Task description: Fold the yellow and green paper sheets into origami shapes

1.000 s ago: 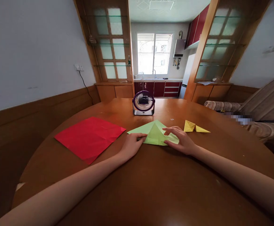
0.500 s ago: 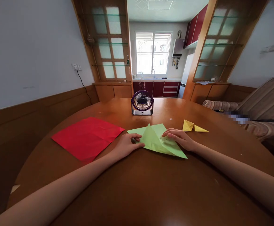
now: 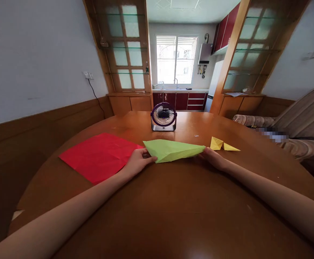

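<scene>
Between my hands a green sheet of paper point(image 3: 173, 149) is stretched out sideways, tilted and partly folded over, above the wooden table. My left hand point(image 3: 139, 160) pinches its lower left corner between thumb and fingers. At the right end, my right hand point(image 3: 212, 156) grips the paper's narrow corner; some of its fingers are hidden behind the paper. A creased red sheet of paper point(image 3: 100, 158) lies flat to the left, its right edge just behind my left hand. Beyond my right hand sits a folded yellow paper piece point(image 3: 221, 144) with pointed ends.
A small purple fan point(image 3: 164, 117) on a metal stand is at the far middle of the round wooden table point(image 3: 170, 216). A striped armchair point(image 3: 302, 118) stands at the right. Wooden cabinets and a kitchen window are at the back.
The green paper has been lifted and turned from a half-folded sheet on the table to a wide, tilted shape. My right hand has shifted right to its end; my left moved slightly left.
</scene>
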`<action>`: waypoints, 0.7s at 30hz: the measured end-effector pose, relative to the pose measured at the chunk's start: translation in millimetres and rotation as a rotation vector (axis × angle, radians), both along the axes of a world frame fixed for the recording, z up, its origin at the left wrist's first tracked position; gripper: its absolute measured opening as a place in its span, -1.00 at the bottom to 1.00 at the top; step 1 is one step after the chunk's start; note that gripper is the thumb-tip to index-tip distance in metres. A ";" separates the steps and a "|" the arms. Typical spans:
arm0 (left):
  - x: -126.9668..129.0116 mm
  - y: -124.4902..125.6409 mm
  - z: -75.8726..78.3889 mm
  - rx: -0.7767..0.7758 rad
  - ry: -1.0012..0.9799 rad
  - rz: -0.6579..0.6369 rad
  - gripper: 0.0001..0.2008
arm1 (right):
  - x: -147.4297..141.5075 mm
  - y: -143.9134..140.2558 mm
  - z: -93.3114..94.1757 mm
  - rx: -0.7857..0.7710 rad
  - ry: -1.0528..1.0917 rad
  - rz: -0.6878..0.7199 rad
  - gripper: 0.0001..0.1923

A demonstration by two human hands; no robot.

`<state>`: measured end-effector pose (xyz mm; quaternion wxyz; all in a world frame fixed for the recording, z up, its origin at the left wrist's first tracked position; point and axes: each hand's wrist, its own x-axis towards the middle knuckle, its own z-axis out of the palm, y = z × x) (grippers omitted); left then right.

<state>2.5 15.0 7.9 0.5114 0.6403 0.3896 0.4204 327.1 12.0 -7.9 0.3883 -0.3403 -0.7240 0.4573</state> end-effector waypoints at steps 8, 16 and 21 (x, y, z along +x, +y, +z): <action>-2.0 4.2 -1.6 0.023 0.129 0.070 -0.64 | -0.4 -7.1 14.6 -0.129 -0.007 0.102 -0.51; -2.9 9.1 -11.3 0.124 0.179 0.133 -0.71 | -14.4 -3.9 12.9 0.163 -0.257 -0.255 -0.45; -1.5 8.4 -13.2 0.142 0.262 0.209 -0.71 | -13.5 2.4 4.6 0.262 -0.396 -0.397 -0.43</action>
